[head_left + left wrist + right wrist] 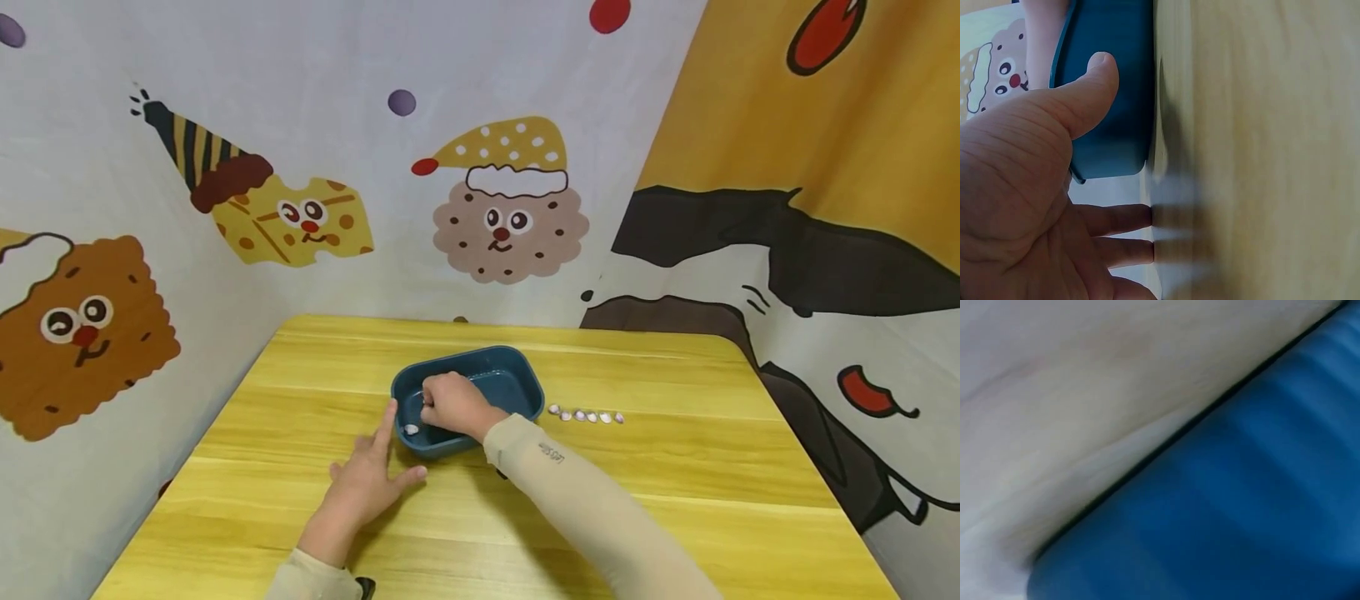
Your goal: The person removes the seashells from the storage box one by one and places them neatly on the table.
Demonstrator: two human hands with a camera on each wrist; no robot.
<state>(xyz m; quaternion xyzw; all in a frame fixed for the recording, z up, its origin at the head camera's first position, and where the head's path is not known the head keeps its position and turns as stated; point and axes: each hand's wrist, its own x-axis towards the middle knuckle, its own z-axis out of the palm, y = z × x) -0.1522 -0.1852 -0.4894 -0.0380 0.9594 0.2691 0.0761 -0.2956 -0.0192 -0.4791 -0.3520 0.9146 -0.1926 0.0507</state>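
Note:
A dark blue rectangular box [517, 360] with rounded corners stands on the wooden table. My right hand [459, 406] reaches down into it from the right, with curled fingers. I cannot tell whether those fingers hold something. One small whitish shell [411, 430] lies in the box's near left corner. Outside, my left hand [365, 479] is spread at that corner, index finger along the left side and thumb by the near wall. In the left wrist view its thumb [1099, 78] overlaps the box wall [1119, 137]. The right wrist view shows mostly the blue box wall [1229, 506], blurred.
Right of the box, several small white-and-purple shells [592, 416] lie in a row on the table [675, 467]. A cartoon-printed cloth [337, 67] hangs behind the table's far edge and along both sides.

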